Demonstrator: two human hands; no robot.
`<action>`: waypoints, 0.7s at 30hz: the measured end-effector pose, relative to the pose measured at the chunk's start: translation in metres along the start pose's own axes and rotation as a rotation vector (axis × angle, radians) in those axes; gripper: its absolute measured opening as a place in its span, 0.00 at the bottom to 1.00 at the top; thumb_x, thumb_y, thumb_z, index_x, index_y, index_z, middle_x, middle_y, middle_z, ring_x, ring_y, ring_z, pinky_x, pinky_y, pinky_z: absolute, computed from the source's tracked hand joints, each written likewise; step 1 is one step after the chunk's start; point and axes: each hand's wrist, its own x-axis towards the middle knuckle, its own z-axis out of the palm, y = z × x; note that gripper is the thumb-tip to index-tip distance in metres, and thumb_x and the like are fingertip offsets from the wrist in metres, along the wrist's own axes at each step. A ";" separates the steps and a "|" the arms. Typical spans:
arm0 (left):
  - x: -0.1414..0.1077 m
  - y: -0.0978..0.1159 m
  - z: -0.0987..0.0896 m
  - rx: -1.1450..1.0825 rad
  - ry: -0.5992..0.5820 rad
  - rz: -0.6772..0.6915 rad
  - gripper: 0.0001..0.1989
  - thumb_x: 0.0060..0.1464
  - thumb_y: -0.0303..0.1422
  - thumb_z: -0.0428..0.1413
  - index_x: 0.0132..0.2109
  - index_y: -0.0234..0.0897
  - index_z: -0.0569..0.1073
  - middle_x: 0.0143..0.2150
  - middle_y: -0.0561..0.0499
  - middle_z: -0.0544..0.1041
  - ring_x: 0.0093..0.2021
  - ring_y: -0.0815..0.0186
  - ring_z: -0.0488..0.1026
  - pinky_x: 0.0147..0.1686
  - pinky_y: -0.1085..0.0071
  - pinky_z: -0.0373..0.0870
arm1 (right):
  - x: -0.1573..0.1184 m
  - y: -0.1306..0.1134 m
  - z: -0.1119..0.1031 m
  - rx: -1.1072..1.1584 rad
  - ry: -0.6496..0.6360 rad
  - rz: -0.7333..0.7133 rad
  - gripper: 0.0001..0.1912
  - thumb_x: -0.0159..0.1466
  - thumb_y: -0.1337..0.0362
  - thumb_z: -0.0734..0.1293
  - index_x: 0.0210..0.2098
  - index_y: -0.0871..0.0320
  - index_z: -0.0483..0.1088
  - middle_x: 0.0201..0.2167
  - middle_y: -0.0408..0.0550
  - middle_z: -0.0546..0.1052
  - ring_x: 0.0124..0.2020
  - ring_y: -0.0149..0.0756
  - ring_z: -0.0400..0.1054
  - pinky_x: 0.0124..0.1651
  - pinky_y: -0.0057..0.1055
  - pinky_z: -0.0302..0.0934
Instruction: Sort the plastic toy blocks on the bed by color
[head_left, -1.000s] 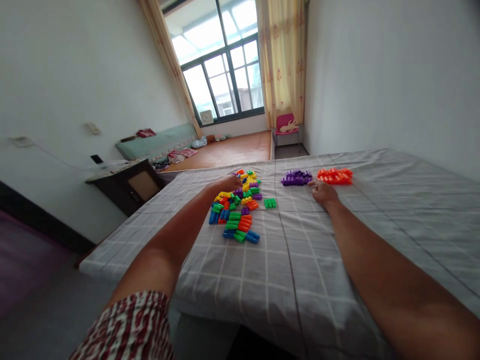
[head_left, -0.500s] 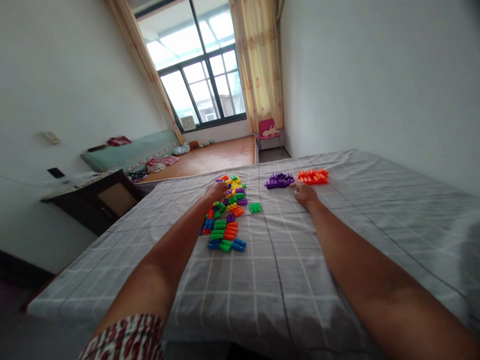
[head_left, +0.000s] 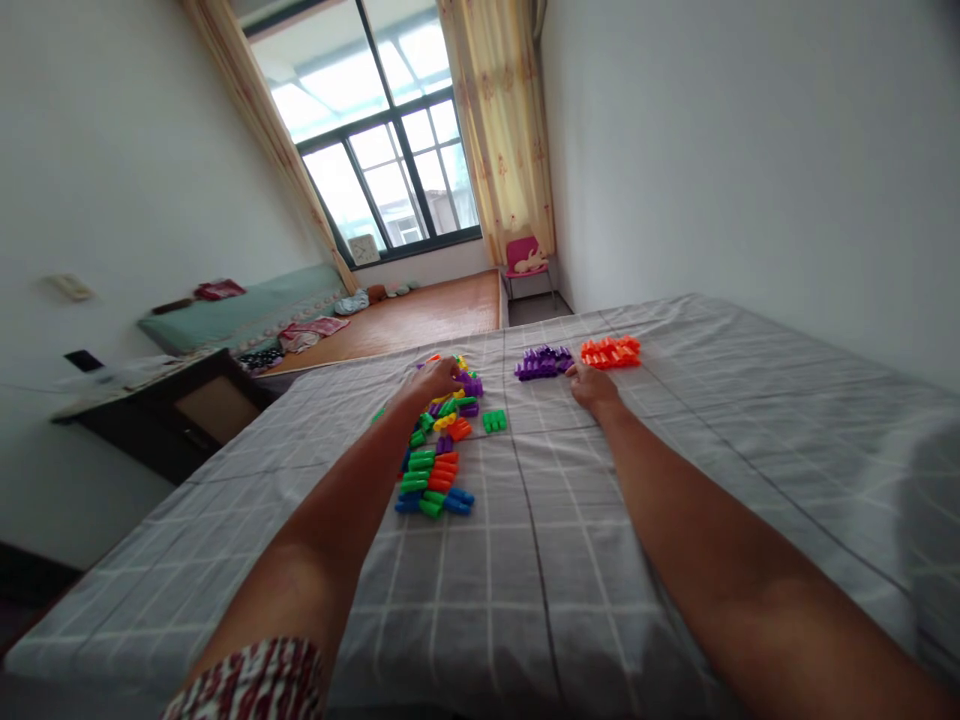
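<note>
My left hand (head_left: 439, 379) is over the far part of a mixed pile of green, yellow, orange, blue and purple plastic pieces (head_left: 421, 470). Its fingers are curled down at purple pieces (head_left: 471, 384); whether it grips one is too small to tell. My right hand (head_left: 592, 386) has its fingers closed at the near right end of a purple row (head_left: 541, 363), and what they hold is hidden. Just beyond that hand lies an orange row (head_left: 611, 352). Between the pile and the purple row sits a green piece (head_left: 495, 421) by itself.
The pieces lie on a grey checked bedsheet (head_left: 510, 580). A dark cabinet (head_left: 202, 410) stands at the left. Farther back are a wooden platform (head_left: 427, 312) with clothes on it, a pink chair (head_left: 523, 255) and a window with curtains. A wall runs along the right.
My left hand has moved slightly right over the pile, near the purple pieces. My right hand stays at the end of the purple row. The whole view has shifted a little.
</note>
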 end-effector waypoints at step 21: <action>0.057 0.188 0.029 -0.086 0.070 0.392 0.18 0.51 0.44 0.59 0.47 0.42 0.75 0.45 0.44 0.76 0.50 0.57 0.68 0.46 0.66 0.69 | 0.004 0.003 -0.002 0.101 0.186 -0.059 0.17 0.59 0.72 0.57 0.42 0.59 0.74 0.44 0.52 0.78 0.46 0.39 0.70 0.52 0.30 0.60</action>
